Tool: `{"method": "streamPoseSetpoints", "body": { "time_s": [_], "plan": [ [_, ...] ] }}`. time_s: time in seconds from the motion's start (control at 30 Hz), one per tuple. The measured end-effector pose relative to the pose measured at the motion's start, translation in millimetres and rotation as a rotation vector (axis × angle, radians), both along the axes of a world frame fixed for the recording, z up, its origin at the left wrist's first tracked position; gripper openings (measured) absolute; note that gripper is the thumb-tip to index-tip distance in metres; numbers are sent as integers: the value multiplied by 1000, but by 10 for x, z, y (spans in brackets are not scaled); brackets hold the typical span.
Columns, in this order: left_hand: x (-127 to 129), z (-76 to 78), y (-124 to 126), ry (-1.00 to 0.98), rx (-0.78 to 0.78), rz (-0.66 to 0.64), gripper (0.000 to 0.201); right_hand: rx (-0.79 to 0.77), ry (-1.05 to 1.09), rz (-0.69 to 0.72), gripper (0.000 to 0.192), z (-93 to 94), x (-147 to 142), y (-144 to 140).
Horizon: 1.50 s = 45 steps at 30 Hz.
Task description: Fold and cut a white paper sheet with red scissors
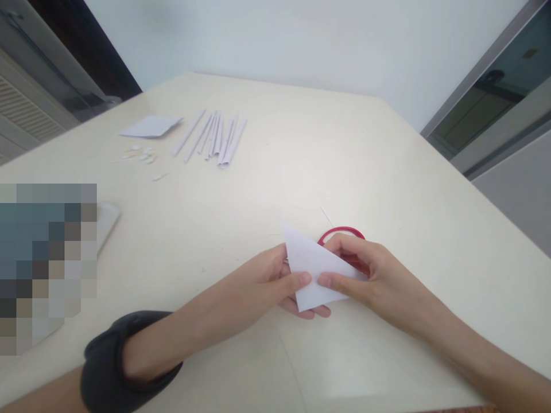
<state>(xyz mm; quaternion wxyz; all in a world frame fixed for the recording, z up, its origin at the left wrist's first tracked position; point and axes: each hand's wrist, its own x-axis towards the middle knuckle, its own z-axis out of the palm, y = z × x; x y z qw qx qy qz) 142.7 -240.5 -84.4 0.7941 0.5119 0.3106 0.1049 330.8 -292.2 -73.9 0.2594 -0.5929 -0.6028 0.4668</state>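
Spanning the pale room, a cream table (387, 172).

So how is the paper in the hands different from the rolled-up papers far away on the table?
The folded paper is a flat triangle; the rolled papers are thin sticks. The folded paper is pinched between the left hand and right hand; the rolled papers lie untouched on the table. The folded paper is a single piece; the rolled papers are a bunch side by side. Both are white.

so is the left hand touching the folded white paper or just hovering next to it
Touching. The head view shows the left hand with its thumb pressed on top of the folded white paper and fingers under its lower edge, pinching it.
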Motion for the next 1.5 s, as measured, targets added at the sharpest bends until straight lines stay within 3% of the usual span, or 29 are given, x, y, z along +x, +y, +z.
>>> {"method": "streamPoseSetpoints", "body": {
  "time_s": [0.13,0.33,0.47,0.63,0.97,1.5],
  "plan": [
    [12,46,12,12,-62,2,26,16,-1,-8,6,-7,-10,1],
    [-32,-69,7,-22,-50,11,34,36,-13,-8,5,-14,-19,0],
    [-28,-56,0,-26,-60,6,35,17,-8,20,5,8,-13,13],
    [-10,-6,16,-33,-59,-13,34,-72,-1,143,6,57,-6,8],
    [-55,7,50,166,51,-114,21,-4,-91,69,10,40,32,7],
    [-66,-6,44,138,83,-131,20,-11,-83,68,9,38,45,0]
  ]
}}
